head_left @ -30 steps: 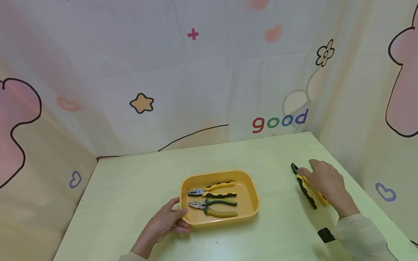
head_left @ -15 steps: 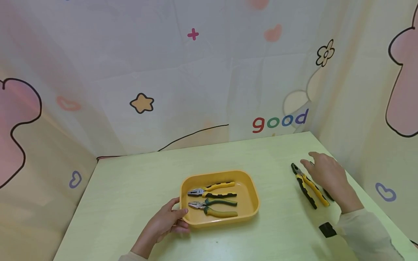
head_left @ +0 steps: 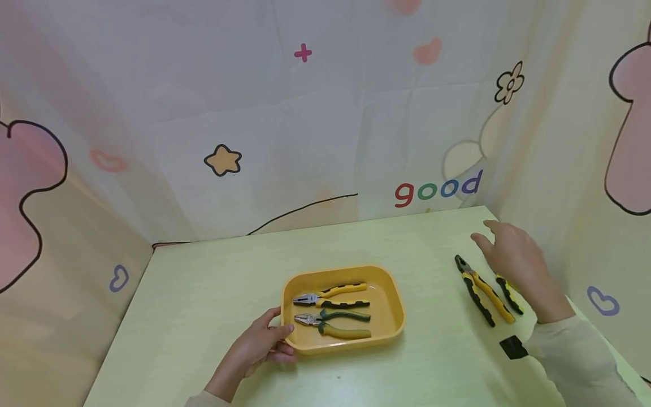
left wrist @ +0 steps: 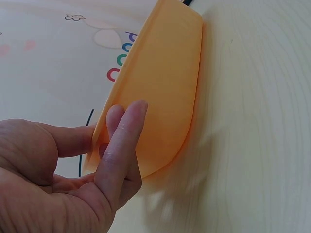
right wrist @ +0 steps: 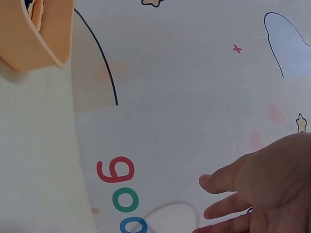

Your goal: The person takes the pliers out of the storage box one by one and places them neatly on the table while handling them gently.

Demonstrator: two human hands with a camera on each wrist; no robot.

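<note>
Gripping the near left corner of a shallow, rounded-rectangular yellow tray is the left hand, thumb hooked over the rim and fingers against the outer wall. The tray sits mid-table on the pale green tabletop, and inside it two pairs lie one nearer than the other, metal heads left: silver-headed pliers with yellow-and-black handles at the back, silver-headed pliers with green and olive-yellow handles in front.

Over to the right side! The right hand holds nothing, thumb and index finger stretched out and well apart above the table's far right. Just beside it lie dark-headed pliers with yellow-and-black handles, handles spread towards the near edge. Right next to those, another tool with a black and yellow-green handle peeks out, partly covered by hand and wrist. Behind everything, a pale printed cloth reads "good".
</note>
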